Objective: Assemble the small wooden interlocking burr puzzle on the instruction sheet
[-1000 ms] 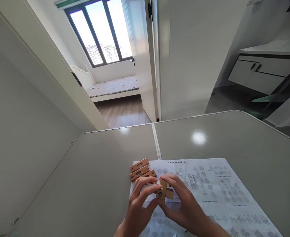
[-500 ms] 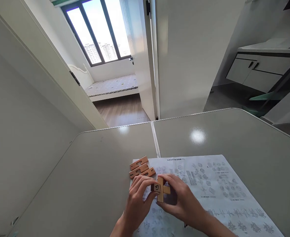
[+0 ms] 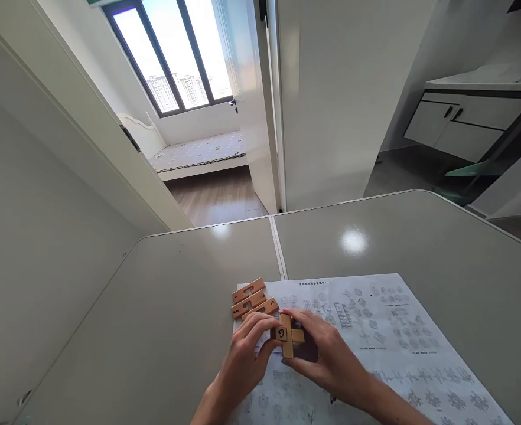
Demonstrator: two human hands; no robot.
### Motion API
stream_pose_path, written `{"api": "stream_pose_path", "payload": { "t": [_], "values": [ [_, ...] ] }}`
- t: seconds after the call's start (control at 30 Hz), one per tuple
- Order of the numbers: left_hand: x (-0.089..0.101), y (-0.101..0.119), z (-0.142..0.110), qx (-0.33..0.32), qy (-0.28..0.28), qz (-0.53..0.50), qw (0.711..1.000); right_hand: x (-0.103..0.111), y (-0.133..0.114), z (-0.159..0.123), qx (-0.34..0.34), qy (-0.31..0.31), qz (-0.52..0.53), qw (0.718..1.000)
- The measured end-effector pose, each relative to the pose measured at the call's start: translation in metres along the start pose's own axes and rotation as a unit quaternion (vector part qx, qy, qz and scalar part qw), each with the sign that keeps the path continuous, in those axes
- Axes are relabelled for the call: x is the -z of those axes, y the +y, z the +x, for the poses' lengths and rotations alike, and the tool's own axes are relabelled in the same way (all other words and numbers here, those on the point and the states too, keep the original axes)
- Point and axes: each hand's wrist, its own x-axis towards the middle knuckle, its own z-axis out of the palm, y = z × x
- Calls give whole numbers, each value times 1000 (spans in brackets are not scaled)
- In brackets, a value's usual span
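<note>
Between my hands is a small cluster of interlocked wooden puzzle blocks [image 3: 287, 345], one piece upright and others crossing it. The block end facing left carries a dark handwritten mark. My left hand [image 3: 252, 348] pinches that marked end between thumb and fingers. My right hand [image 3: 325, 348] is closed around the upright piece, fingers at its top and thumb at its bottom. Just beyond my left hand lie several notched wooden pieces [image 3: 248, 303] side by side, with numbers written on their ends. Part of the nearest one is hidden by my left fingers.
A large printed sheet of diagrams [image 3: 402, 342] lies under my hands on the grey-green table [image 3: 176, 319]. A pale seam strip [image 3: 277, 248] crosses the table. Past its far edge are an open door [image 3: 254, 118], a bed [image 3: 198, 152] and a white cabinet [image 3: 464, 124].
The view has shifted slightly. Both hands keep their hold on the puzzle blocks, with hardly any change in grip. The loose pieces have stayed where they were.
</note>
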Motion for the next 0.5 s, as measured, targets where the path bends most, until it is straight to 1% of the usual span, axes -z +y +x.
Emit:
{"api": "stream_pose_path", "payload": {
  "t": [0.13,0.2,0.37,0.5],
  "values": [
    [1,0,-2,5,10,4,1000,-1,-1,0,-31,-9,33,999],
    [1,0,-3,3,11,4,1000,0,0,-1,-29,-15,39,999],
    [-3,-2,-5,-9,1,2,1000,1,5,-3,-13,-59,37,998],
    [-3,-4,-5,-3,5,-4,1000,1,8,-3,-2,-28,-2,1000]
  ]
}}
